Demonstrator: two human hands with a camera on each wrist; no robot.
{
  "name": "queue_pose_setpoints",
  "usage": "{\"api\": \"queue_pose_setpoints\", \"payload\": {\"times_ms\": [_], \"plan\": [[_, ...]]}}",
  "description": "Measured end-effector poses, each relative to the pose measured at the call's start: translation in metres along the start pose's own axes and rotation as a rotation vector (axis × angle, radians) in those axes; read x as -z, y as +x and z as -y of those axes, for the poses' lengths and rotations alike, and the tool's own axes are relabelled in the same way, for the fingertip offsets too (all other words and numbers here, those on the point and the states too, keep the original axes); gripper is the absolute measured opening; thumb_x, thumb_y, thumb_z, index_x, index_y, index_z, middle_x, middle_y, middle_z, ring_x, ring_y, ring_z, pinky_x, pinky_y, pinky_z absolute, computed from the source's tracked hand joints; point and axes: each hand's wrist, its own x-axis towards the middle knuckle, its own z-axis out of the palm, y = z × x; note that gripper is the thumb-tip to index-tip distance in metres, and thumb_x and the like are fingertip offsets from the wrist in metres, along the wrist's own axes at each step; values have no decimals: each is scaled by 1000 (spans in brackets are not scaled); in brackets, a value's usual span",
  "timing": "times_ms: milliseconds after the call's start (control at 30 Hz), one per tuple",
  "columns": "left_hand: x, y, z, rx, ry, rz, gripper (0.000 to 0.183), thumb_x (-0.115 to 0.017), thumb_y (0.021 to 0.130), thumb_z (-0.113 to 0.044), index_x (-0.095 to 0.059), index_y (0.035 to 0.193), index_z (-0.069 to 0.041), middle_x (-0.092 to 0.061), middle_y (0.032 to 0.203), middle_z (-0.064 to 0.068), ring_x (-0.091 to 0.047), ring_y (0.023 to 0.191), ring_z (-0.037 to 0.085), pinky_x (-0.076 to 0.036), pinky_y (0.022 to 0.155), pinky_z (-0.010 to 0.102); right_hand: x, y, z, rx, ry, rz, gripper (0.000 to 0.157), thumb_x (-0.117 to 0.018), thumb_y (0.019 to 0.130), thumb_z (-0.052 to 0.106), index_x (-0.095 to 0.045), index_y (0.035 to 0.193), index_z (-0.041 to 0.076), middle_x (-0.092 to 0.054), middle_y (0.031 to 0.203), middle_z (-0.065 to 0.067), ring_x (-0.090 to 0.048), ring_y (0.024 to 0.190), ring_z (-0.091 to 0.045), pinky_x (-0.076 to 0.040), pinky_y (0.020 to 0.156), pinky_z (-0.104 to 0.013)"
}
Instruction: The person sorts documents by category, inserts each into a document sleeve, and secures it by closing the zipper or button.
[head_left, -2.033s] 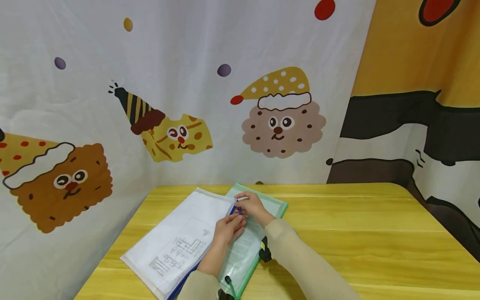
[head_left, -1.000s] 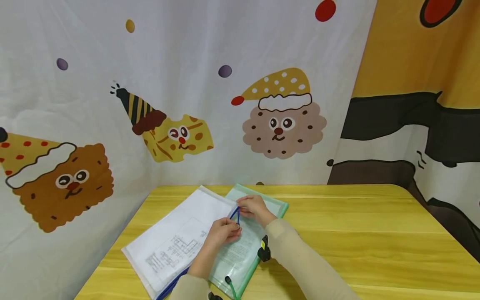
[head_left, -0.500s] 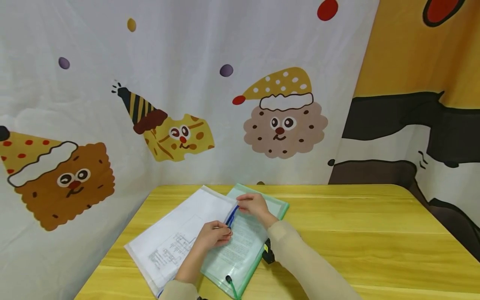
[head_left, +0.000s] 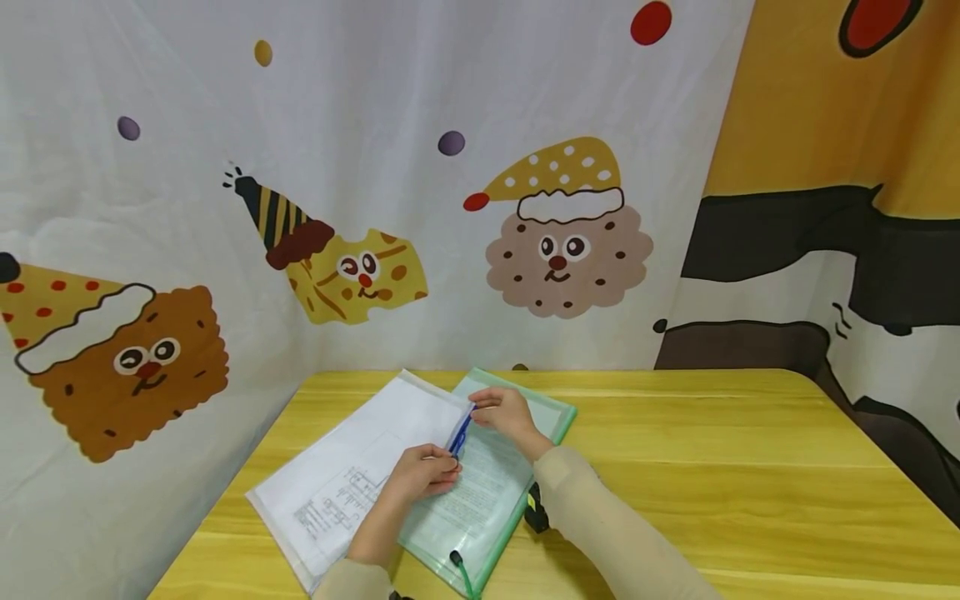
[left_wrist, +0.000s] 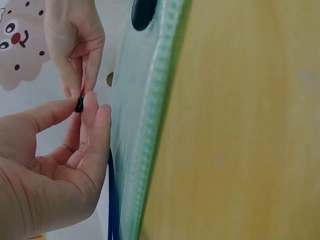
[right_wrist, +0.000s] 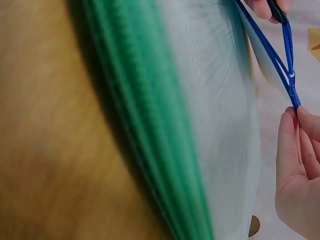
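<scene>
A clear zip document folder with blue zip edging and a printed drawing inside lies tilted on the table. My right hand pinches the far end of its blue zip, just beyond the slider. My left hand holds the dark tip of the zip pull between thumb and fingers. From that tip the blue cord runs to the slider. Beneath both hands is a second folder, green-edged, with a printed text page inside.
The green folder's own zip pull, black-tipped on a green cord, lies near its front end. Yellow wood-grain table extends to the right. A cartoon-printed curtain hangs behind and along the left side.
My left hand has drawn away from the right hand, toward me and to the left, with the zip pull. My right hand stays at the zip's far end, nearly in place.
</scene>
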Motion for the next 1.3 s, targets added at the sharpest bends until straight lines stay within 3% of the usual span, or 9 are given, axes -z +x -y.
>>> {"api": "queue_pose_setpoints", "payload": {"times_ms": [233,567,1300], "plan": [[10,-1,1,19,24,6,22,-61,88,-4,-56,104,11,-71,86,11,-66,73,13,-56,68,28,1,0,-1,14,-13,-28,24,-70,80,-3,-70,103,2,-68,96,-12,-67,79,-15,-57,70,-29],[26,-6,2,-1,72,36,21,-65,86,-5,-59,100,9,-71,85,12,-68,74,14,-56,68,29,0,1,-3,-3,-20,-42,24,-70,81,-1,-70,104,3,-68,98,-12,-66,82,-16,-56,72,-30],[42,-14,-2,24,143,127,20,-65,86,-5,-59,100,8,-72,86,11,-67,73,12,-56,67,28,1,0,-5,-6,-16,-49,25,-70,81,1,-70,106,3,-67,101,-12,-66,85,-17,-56,74,-31]]}}
